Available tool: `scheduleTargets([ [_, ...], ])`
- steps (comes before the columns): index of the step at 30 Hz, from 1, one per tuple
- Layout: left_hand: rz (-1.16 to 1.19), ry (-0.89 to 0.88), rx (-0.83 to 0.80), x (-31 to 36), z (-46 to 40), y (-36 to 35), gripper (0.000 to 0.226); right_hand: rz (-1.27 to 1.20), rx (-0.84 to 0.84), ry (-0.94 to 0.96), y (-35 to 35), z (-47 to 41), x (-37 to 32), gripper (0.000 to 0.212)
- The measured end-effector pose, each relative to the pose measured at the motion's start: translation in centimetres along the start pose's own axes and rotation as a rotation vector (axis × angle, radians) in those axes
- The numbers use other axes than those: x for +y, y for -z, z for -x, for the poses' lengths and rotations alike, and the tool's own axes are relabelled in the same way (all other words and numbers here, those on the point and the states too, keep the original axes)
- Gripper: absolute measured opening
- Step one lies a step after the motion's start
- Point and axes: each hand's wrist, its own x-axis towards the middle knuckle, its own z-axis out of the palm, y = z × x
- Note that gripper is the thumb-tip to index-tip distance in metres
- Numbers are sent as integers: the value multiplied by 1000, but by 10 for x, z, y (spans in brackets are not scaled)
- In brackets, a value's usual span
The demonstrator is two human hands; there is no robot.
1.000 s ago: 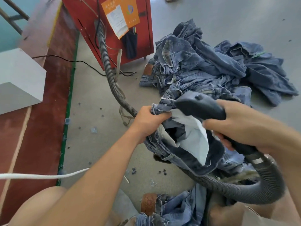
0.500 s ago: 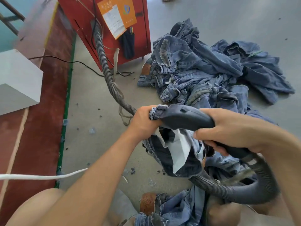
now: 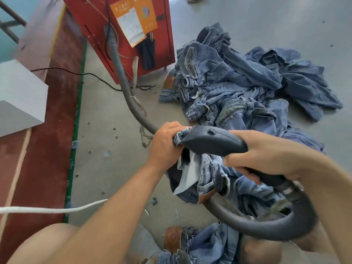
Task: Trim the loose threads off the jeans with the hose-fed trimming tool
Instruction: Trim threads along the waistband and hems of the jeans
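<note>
Trimming head on bunched denim, frame centre.

Left hand (image 3: 165, 144), centre of frame, fingers curled tight round a gathered edge of the jeans (image 3: 207, 174); the rest of the garment hangs below the grip, a white pocket lining (image 3: 187, 175) showing, and a brown leather patch at the bottom edge. Right hand (image 3: 266, 154), centre right, wraps the rear handle of the dark grey trimming tool (image 3: 211, 142); the tool's nose lies against the denim right at the left-hand fingers. Ribbed hose (image 3: 266, 228) loops from the handle down through lower right, a further stretch climbing at upper centre to a red machine (image 3: 95, 21) at the top of frame. Heap of jeans (image 3: 238, 82) on the grey floor, upper right. More denim at bottom centre. White cord (image 3: 47, 210) crosses lower left.
</note>
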Motion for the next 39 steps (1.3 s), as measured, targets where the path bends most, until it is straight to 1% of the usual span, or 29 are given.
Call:
scheduleTargets([
  [1,-24,-18,-5,0,2,-2,14,-19,29,47,-6,-4,-3,14],
  [2,-42,-37,-27,-1,3,-3,18,-63,82,86,-8,-8,-6,14],
  [4,-14,-21,-116,-3,5,-5,36,-203,238,123,-8,-14,-8,16],
  [5,41,49,-137,-4,5,-4,41,-271,323,124,-6,-16,-7,17],
  [6,107,143,-121,-6,5,-3,38,-324,400,118,-3,-16,-6,18],
  [8,239,347,-48,-12,3,1,22,-372,492,83,4,-16,0,19],
  [10,403,538,47,-17,-1,5,6,-340,493,10,9,-14,10,22],
  [12,595,681,140,-18,-5,10,6,-266,432,-61,13,-11,19,22],
  [14,821,770,199,-17,-9,14,12,-196,348,-111,14,-8,25,22],
  [17,1117,754,172,-15,-11,18,24,-102,201,-134,13,-5,25,19],
  [19,1235,743,109,-12,-10,17,32,-40,113,-95,8,-6,19,18],
  [20,1275,762,84,-10,-9,16,42,-24,90,-63,3,-7,15,17],
  [21,1299,788,64,-9,-8,15,52,-32,94,-24,-1,-10,12,16],
  [22,1308,801,48,-8,-6,14,54,-65,123,19,-5,-13,10,16],
  [24,1335,786,5,-9,-2,13,45,-202,238,101,-9,-20,6,17],
  [26,1378,783,-20,-10,0,13,43,-356,366,157,-5,-22,5,22],
  [27,1390,786,-19,-10,1,14,42,-413,403,169,-1,-21,5,24],
  [28,1390,791,-14,-11,1,14,43,-447,410,168,5,-19,6,27],
  [30,1362,834,-8,-12,0,14,49,-413,348,134,13,-12,10,33],
  [31,1336,872,-6,-12,-2,15,51,-361,300,112,14,-9,11,28],
  [32,1295,907,-11,-12,-4,15,48,-302,243,93,12,-7,10,21],
  [34,1150,925,-54,-9,-8,12,25,-138,138,62,2,-9,6,16],
  [35,1040,918,-85,-6,-10,9,17,-70,128,55,-5,-12,4,16],
  [36,902,915,-105,-4,-12,8,13,-46,153,58,-12,-17,3,18],
  [37,752,914,-119,-1,-15,6,16,-61,208,71,-17,-22,2,20],
  [39,471,917,-142,0,-19,8,40,-140,383,93,-22,-28,1,23],
])
